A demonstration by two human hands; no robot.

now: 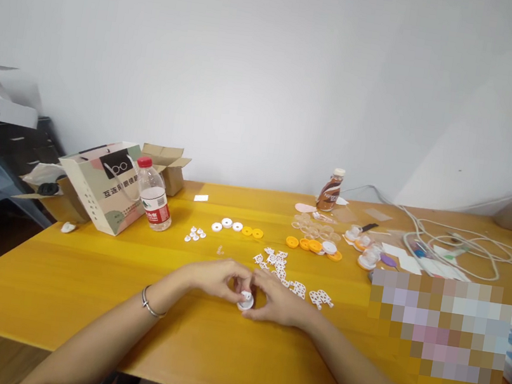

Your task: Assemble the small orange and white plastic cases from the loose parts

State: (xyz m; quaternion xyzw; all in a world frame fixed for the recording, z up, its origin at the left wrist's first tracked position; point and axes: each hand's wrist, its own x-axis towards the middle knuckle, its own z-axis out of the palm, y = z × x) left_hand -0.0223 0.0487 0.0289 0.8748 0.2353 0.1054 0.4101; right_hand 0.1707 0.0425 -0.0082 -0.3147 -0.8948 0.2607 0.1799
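Both my hands meet over the middle of the yellow table [77,293]. My left hand [217,278], with a bracelet on its wrist, and my right hand [279,301] pinch a small round white plastic part [245,301] between their fingertips. Just beyond the hands lie several white lattice-like plastic pieces [293,281]. Farther back sit white discs [227,224] and yellow discs [252,232], tiny white bits [194,234], and orange rings [306,244] beside clear cups [315,228].
A water bottle [153,199], a printed paper bag [103,185] and an open cardboard box [171,163] stand at the back left. A brown drink bottle [330,190] stands at the back centre. White cables [460,245] and papers cover the right side.
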